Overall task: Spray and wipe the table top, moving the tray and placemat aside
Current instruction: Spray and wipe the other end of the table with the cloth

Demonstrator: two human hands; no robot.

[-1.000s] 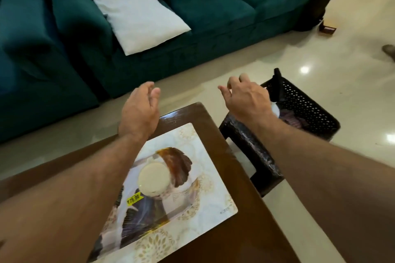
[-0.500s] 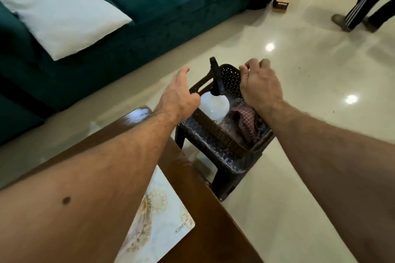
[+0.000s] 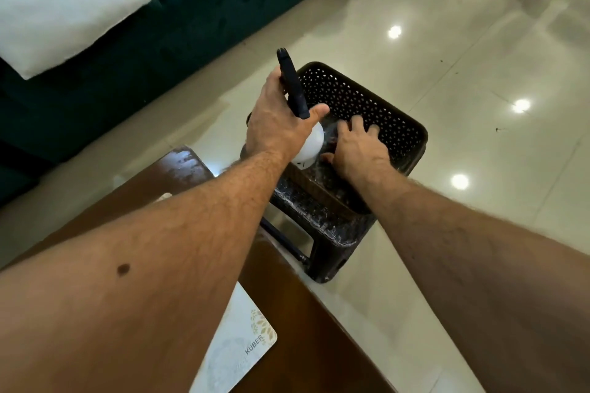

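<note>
At the centre of the frame, I see the left hand (image 3: 277,124) grasping the neck of a white spray bottle (image 3: 311,143) with a black trigger head, held over a dark perforated basket (image 3: 367,105) on a dark stool (image 3: 322,226). The right hand (image 3: 359,150) reaches into the basket, fingers spread and released. At lower left, the wooden desk (image 3: 303,313) carries the placemat (image 3: 236,351), mostly hidden by the left forearm.

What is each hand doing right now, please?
Left hand: closed, holding the spray bottle by its neck.
Right hand: open, fingers spread, reaching into the basket; whether it touches anything cannot be told.
</note>
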